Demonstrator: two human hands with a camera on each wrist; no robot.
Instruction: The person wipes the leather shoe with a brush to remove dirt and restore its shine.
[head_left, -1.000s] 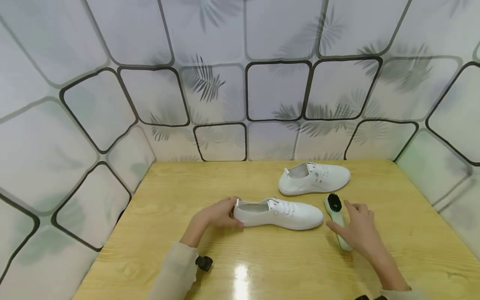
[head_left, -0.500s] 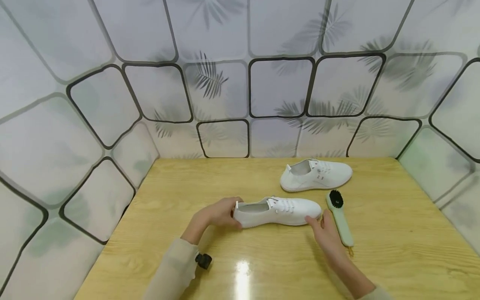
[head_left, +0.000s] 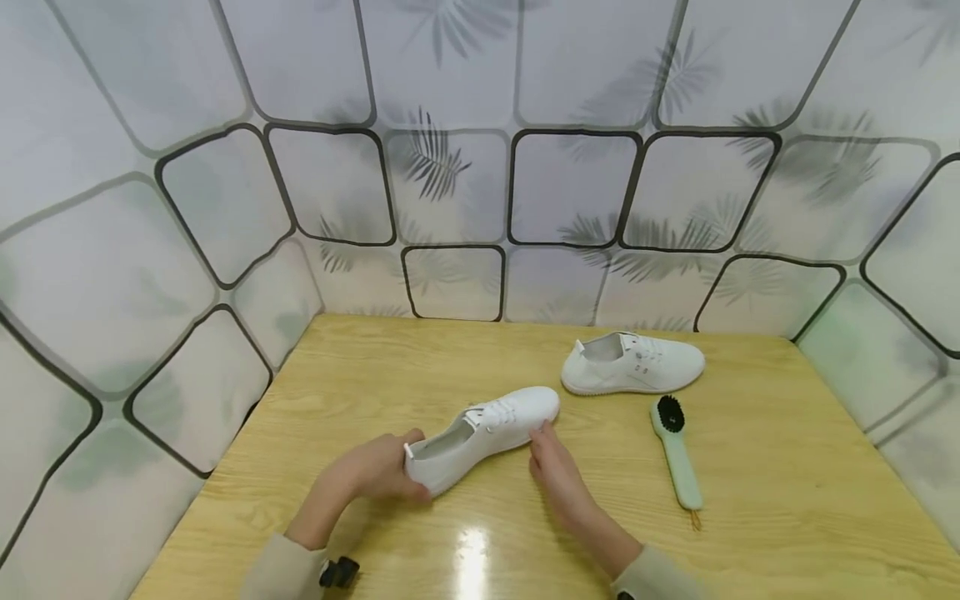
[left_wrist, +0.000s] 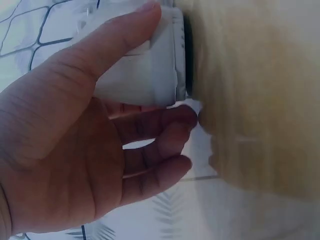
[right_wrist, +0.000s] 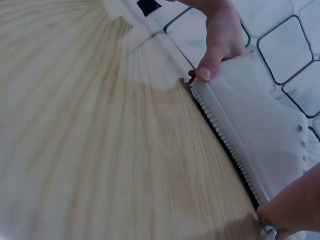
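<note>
Fingers part-curled, left hand (head_left: pixel 375 468) and right hand (head_left: pixel 560 481) grip a white lace-up shoe (head_left: pixel 480 443), now shifted farther left of the pale-green, black-bristled brush (head_left: pixel 681 471): both ends held.

In the right wrist view, toe of the held shoe (right_wrist: pixel 252 120) partly behind the edge-cropped right hand (right_wrist: pixel 294 206)

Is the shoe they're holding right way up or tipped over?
Right way up: the shoe has its opening and laces on top; left hand at its heel, right hand at its toe.
</note>
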